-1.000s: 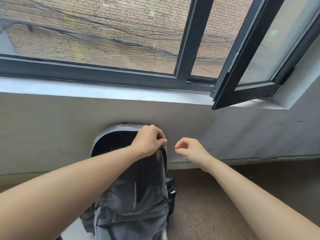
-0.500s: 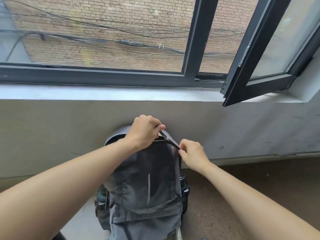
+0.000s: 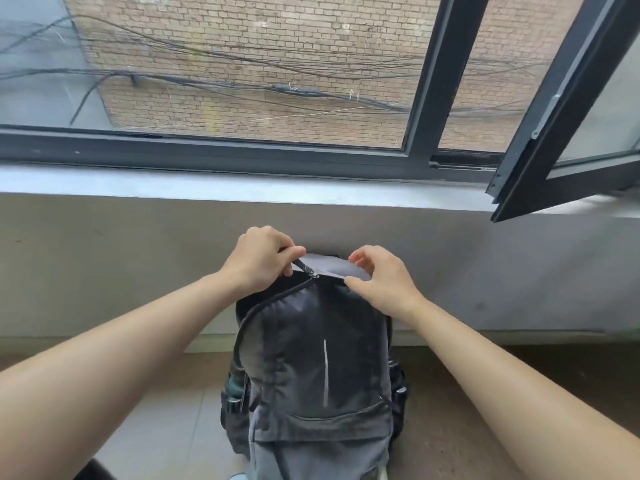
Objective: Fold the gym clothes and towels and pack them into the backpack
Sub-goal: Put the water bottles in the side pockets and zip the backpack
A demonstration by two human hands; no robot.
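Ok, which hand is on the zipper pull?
The left hand pinches the zipper pull at the top of the backpack; the right hand only holds the fabric beside it.

Sits on the head, wide-angle. Looks forward and down, close over the backpack [image 3: 318, 368]. Faces the wall [image 3: 104, 265] under the window [image 3: 207, 152].

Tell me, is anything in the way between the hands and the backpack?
Nothing visible. The left hand pinches the zipper pull at the top of the backpack, and the right hand grips the top edge beside it.
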